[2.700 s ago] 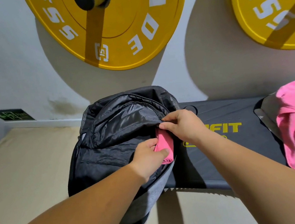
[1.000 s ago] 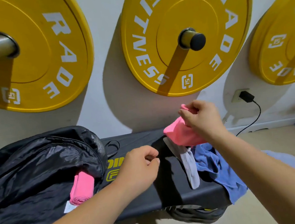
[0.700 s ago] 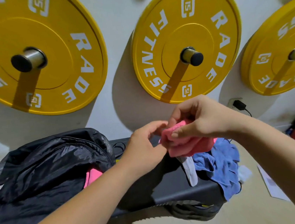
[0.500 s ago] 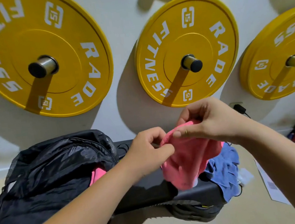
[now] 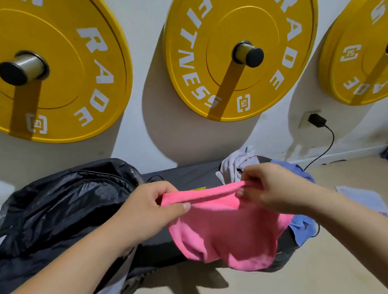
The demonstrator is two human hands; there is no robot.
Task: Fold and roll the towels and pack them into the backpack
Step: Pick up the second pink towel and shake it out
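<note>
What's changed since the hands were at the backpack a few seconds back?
Both hands left the backpack. The right hand lifted a second pink towel off the pile on the bench, the left hand joined it, and the two now pinch its top edge, pulled apart so it hangs open. Backpack, blue cloth and white cloth stayed put.

Open bench strip lies between backpack and towel pile.

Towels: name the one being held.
The pink towel, its top edge pinched by the left hand and right hand; the white towel and blue towel lie unheld.
</note>
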